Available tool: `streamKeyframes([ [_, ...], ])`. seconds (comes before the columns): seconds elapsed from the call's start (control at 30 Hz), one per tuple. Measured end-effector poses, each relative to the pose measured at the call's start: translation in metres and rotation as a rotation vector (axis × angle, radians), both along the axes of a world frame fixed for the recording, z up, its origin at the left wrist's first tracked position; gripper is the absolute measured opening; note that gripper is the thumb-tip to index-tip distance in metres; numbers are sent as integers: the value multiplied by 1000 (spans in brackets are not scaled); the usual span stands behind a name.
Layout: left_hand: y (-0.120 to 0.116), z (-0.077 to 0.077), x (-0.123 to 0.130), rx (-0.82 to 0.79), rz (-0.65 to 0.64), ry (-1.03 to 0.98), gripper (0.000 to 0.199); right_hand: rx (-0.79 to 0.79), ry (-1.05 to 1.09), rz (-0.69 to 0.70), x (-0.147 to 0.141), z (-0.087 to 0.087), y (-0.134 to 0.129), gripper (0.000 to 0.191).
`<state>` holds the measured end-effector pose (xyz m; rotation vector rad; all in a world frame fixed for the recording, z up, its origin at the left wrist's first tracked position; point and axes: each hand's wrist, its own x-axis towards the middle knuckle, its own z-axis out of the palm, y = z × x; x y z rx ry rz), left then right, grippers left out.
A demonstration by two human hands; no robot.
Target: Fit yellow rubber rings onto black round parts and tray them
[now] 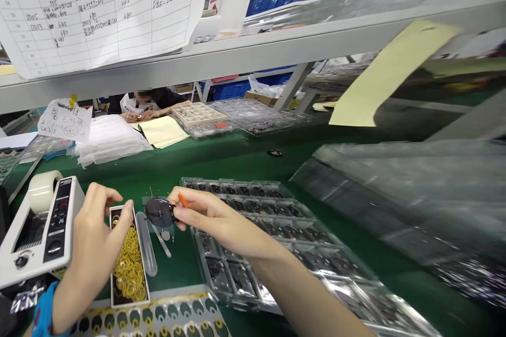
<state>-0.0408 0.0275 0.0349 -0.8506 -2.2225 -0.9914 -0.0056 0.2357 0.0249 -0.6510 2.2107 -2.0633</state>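
My right hand (197, 210) pinches a dark oval part (159, 212) by its right edge, above the green table. A small orange piece (182, 200) shows between the same fingers. My left hand (103, 221), with a blue band at the wrist, is held over the left edge of a white box (147, 295) full of yellow rings (132, 268). Its thumb and fingers are apart with nothing between them. A clear plastic strip (146, 245) and a thin white stick (161, 242) lie between the box and the dark part.
Left stands a white tape dispenser (63, 221). Clear trays of dark parts (241, 242) lie under my right forearm; more stacked trays (395, 189) are at right. A sheet of die-cut pieces (158, 316) lies in front. Beyond the shelf beam (237, 58), another person's hands (140, 116) show.
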Motion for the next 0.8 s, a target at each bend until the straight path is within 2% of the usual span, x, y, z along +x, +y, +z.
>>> streamKeyframes([
  [0.07,0,-2,1,59,-143,84,7,-40,-31,34,1,1,-2,49],
  [0.13,2,-7,3,31,-291,144,20,-78,-65,80,4,1,-6,50],
  [0.2,6,-13,4,-5,-369,209,33,-115,-74,111,9,2,-11,52],
  [0.33,9,-17,5,-3,-403,279,38,-199,-47,184,19,7,-19,51],
  [0.53,7,-3,13,-66,-503,240,32,-212,80,269,23,13,-22,52],
  [0.63,7,0,14,-105,-516,209,28,-253,42,338,16,8,-24,53],
  [0.8,7,0,14,-120,-474,199,23,-429,-5,426,-1,-10,-31,50],
])
